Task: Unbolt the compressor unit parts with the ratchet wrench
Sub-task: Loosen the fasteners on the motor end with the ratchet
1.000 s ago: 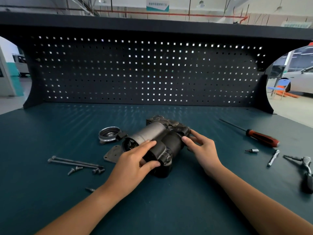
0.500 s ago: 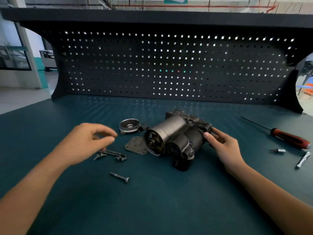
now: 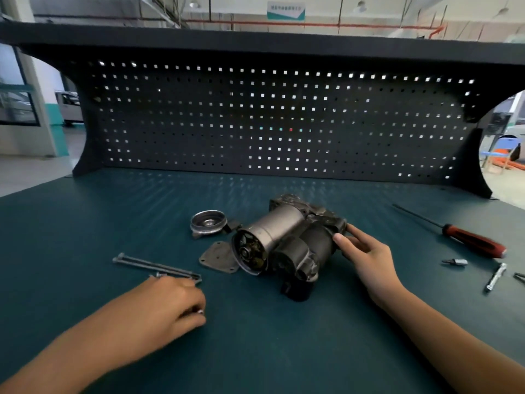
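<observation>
The grey and black compressor unit (image 3: 287, 245) lies on its side in the middle of the green mat, open round end toward me. My right hand (image 3: 362, 251) rests against its right end with fingers nearly straight. My left hand (image 3: 170, 302) is down on the mat, front left of the unit, and its curled fingertips pinch a short bolt (image 3: 200, 311), of which only a shiny tip shows. Only a sliver of the ratchet wrench (image 3: 520, 275) shows at the far right edge, away from both hands.
Two long bolts (image 3: 156, 267) lie just beyond my left hand. A round cap (image 3: 208, 223) and a flat cover plate (image 3: 217, 258) sit left of the unit. On the right lie a red-handled screwdriver (image 3: 471, 241), a small bit (image 3: 456, 262) and an extension bar (image 3: 495, 277). A pegboard (image 3: 270, 123) closes the back.
My left hand left the compressor, swung left over the loose bolts, then dropped toward me onto the short bolt on the mat. My right hand stayed on the unit.
</observation>
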Demonstrator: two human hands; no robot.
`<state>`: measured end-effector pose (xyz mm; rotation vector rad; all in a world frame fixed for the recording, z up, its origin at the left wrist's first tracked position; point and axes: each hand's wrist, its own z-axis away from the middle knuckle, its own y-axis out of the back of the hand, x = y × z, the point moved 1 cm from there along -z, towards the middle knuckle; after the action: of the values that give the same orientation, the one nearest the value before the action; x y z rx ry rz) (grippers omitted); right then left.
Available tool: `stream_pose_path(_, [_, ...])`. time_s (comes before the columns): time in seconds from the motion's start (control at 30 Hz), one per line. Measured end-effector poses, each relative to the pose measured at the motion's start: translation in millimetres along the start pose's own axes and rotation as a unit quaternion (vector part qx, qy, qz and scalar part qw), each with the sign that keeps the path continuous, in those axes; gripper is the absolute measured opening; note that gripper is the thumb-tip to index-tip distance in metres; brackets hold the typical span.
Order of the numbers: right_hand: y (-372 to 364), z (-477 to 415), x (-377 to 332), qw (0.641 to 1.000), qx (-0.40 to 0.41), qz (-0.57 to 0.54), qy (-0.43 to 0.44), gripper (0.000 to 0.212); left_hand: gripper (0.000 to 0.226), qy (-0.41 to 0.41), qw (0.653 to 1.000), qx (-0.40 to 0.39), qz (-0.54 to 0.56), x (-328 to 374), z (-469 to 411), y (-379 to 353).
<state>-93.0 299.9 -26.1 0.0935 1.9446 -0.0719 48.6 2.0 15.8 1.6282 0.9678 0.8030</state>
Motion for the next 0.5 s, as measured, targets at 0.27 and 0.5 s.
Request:
stream_pose_path(0.27, [-0.4,0.5,-3.0,1.000,-0.004,-0.007,0.007,0.036,0.028,-0.054,0.959,0.197,0.196,24.8,-51.9,60.1])
stream_pose_path(0.5, [0.5,-0.7,0.5,1.000,0.001,0.004,-0.002,0.046,0.009,-0.057,0.973,0.130,0.183,72.5,-128.1,25.1])
